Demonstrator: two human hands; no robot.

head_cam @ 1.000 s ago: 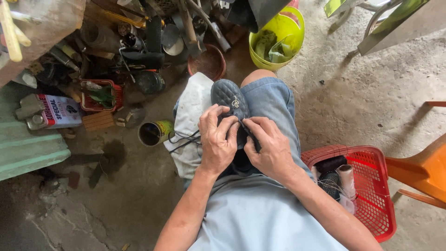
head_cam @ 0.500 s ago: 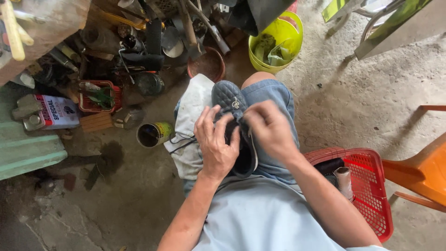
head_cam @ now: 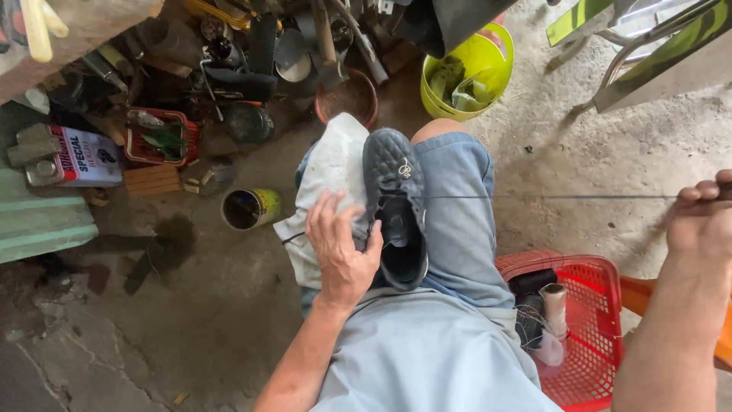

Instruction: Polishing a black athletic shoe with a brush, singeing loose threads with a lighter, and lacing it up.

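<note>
A dark quilted shoe (head_cam: 396,202) lies on my lap, toe pointing away, next to a white cloth (head_cam: 329,177) spread over my left thigh. My left hand (head_cam: 341,250) presses on the shoe's left side and the cloth, steadying it. A thin dark thread (head_cam: 549,197) runs taut from the shoe out to the right. My right hand (head_cam: 703,217) is far out at the right edge, fingers pinched on the end of that thread; a needle, if any, is too small to see.
A red plastic basket (head_cam: 591,324) with thread spools sits by my right hip, an orange chair (head_cam: 644,294) beyond it. An open tin can (head_cam: 248,207) stands on the concrete floor to the left. A yellow bucket (head_cam: 469,72) and a cluttered heap of tools and containers lie ahead.
My right hand has left the shoe and swung far out to the right, drawing the thread taut. My left hand stays on the shoe.
</note>
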